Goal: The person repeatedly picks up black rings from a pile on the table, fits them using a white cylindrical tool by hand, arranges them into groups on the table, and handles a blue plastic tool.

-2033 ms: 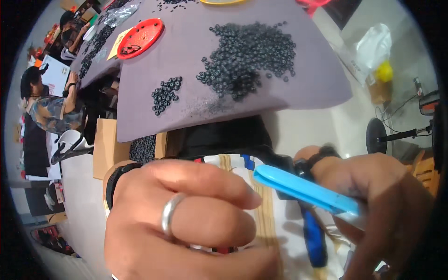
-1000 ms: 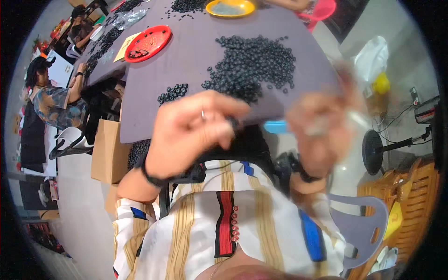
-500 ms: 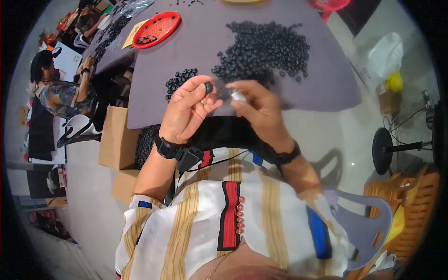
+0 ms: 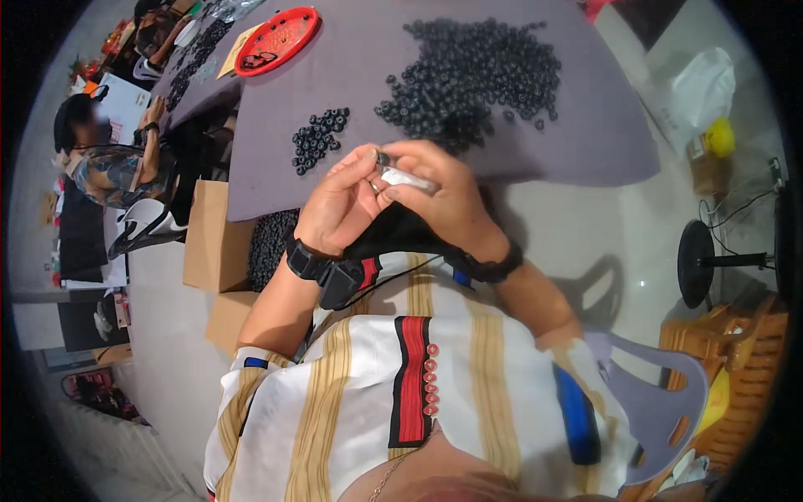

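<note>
My left hand [image 4: 341,194] pinches a small round black part [image 4: 383,159] between thumb and fingertips, in front of the table edge. Closed around a white, elongated object [image 4: 406,179], my right hand [image 4: 442,191] meets the left at the black part. Whether the white object is a tube or a wrapped tool I cannot make out. Beyond the hands, a large heap of black ring-shaped parts [image 4: 477,79] is spread over the grey-covered table [image 4: 577,159]. A smaller group of the same parts [image 4: 316,140] lies to the left.
A red oval tray [image 4: 284,46] with a few small pieces stands at the far left. Below the table's left side is a cardboard box [image 4: 213,238] beside a mass of black parts [image 4: 269,243]. A co-worker [image 4: 113,159] sits left; a purple chair [image 4: 657,376] is at right.
My right hand has moved left with the white object, bringing it against the black part in my left hand. The left hand stays nearly in place.
</note>
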`<state>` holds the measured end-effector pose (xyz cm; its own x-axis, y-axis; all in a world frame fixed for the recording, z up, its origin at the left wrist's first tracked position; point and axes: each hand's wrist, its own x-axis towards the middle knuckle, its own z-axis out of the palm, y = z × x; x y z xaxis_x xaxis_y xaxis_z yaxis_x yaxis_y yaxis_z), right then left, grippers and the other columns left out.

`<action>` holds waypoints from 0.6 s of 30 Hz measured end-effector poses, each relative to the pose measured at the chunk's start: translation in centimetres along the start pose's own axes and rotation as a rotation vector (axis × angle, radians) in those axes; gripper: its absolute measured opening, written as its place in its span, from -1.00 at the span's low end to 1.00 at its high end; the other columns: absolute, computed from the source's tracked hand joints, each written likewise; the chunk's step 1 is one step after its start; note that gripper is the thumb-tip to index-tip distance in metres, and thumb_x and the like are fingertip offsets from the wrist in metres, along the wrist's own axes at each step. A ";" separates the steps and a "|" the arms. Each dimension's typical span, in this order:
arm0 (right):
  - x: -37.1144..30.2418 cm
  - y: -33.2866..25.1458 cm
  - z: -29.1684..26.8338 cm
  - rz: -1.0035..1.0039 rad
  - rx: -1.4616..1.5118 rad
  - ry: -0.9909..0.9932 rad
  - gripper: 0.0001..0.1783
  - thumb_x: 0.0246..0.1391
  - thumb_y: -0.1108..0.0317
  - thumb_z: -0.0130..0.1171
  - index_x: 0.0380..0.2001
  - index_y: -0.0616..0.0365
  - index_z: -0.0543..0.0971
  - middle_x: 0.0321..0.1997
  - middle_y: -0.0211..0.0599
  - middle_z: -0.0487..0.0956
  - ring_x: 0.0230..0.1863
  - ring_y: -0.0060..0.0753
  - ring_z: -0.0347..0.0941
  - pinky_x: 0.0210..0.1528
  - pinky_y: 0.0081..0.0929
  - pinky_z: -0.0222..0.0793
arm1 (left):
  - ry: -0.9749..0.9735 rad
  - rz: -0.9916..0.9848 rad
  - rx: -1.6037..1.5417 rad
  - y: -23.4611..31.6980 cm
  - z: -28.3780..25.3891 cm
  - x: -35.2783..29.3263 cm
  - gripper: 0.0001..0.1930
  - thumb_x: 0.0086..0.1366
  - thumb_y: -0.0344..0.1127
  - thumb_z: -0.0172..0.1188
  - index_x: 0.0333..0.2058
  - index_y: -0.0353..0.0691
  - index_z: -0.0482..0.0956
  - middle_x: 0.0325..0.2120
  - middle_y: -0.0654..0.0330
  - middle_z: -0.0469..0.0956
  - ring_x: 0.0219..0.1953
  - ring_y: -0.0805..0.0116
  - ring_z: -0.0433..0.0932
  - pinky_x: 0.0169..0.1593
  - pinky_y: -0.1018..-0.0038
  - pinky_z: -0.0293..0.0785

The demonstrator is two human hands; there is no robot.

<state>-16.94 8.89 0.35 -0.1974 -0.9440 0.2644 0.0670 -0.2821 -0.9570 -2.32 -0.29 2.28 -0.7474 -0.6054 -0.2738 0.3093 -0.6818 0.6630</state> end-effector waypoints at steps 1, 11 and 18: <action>0.0 0.5 -0.1 0.002 0.020 -0.017 -0.57 -0.05 0.46 0.21 -0.04 0.20 0.47 -0.21 -0.36 0.50 -0.19 -0.61 0.43 -0.13 -0.62 0.35 | -0.008 0.003 0.013 -0.3 -0.2 0.0 -0.87 0.31 -0.34 0.06 -0.22 -0.22 0.45 -0.40 0.31 0.49 -0.38 0.53 0.45 -0.18 0.52 0.46; -0.3 1.5 0.2 0.058 0.172 -0.133 -0.59 0.02 0.59 0.13 0.00 0.32 0.44 -0.11 -0.26 0.54 -0.08 -0.55 0.47 -0.04 -0.59 0.39 | -0.081 0.007 0.025 -0.9 -2.5 -0.4 -0.79 0.34 -0.29 0.01 -0.14 -0.27 0.40 -0.25 0.19 0.49 -0.21 0.41 0.50 -0.10 0.48 0.47; -0.1 2.2 -0.2 0.057 0.266 -0.178 -0.57 0.02 0.57 0.14 0.02 0.28 0.45 -0.22 -0.35 0.57 -0.23 -0.66 0.47 -0.25 -0.69 0.36 | -0.090 0.040 0.075 -0.9 -2.9 -0.7 -0.79 0.35 -0.29 -0.02 -0.15 -0.29 0.39 -0.26 0.18 0.49 -0.23 0.43 0.50 -0.11 0.48 0.47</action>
<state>-16.97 8.43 -1.78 -0.0136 -0.9681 0.2503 0.3311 -0.2406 -0.9124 -0.36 -0.46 -0.15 -0.7862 -0.5899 -0.1842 0.2978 -0.6229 0.7234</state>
